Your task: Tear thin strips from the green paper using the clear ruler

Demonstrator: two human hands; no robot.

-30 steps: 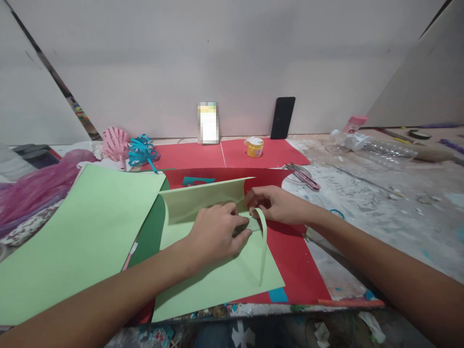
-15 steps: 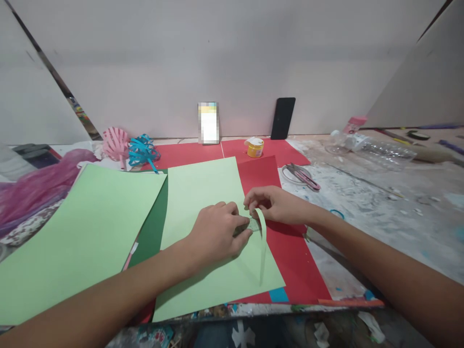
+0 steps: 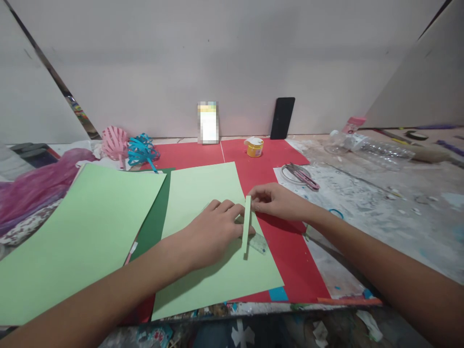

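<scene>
My left hand (image 3: 219,234) lies over a clear ruler (image 3: 258,244), fingers bent and gripping it against a light green sheet of paper (image 3: 203,181). One end of the ruler sticks out past the fingertips; its middle is hidden under the hand. My right hand (image 3: 273,200) pinches the top of a narrow light green paper strip (image 3: 247,224) between thumb and fingers. The strip hangs in front of the left fingertips, over the sheet's right part. Red paper (image 3: 300,261) lies beneath the green sheet.
Another light green sheet (image 3: 87,227) spreads at the left over dark green paper (image 3: 150,222). Pink (image 3: 115,145) and blue paper pieces (image 3: 142,151) stand behind it. Farther back are a yellow tub (image 3: 254,149), scissors (image 3: 303,176), two phones (image 3: 209,123) against the wall and a plastic bottle (image 3: 380,149).
The paper strip has come away to the left with my right hand and hangs straighter. The ruler has turned, its end now pointing toward the lower right. The green sheet has shifted slightly.
</scene>
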